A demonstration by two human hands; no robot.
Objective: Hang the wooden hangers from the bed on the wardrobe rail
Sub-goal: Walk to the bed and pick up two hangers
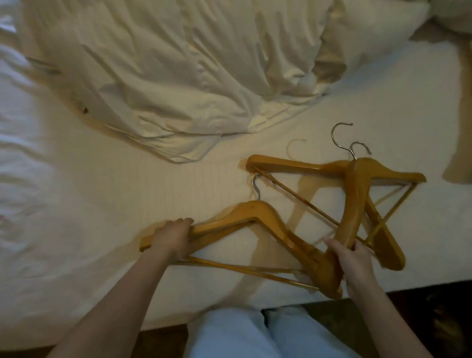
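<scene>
- Trousers (269,351) at 6 o'clock.
- Left grip (173,235) clasps near hangers (255,208) by one arm; right grip (349,255) clasps crossed hangers (355,191), 3 o'clock.
- Likely stiff, light, smooth wood: better held at the necks.

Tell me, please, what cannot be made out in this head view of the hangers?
- The wardrobe rail: outside the head view.
- Hanger count: the near hangers and far hangers overlap in stacks.
- The left hand and right hand: how their fingers wrap the wood, hidden under the hands' backs.
- The faint hook: blurred; hook or shadow, unclear.
</scene>
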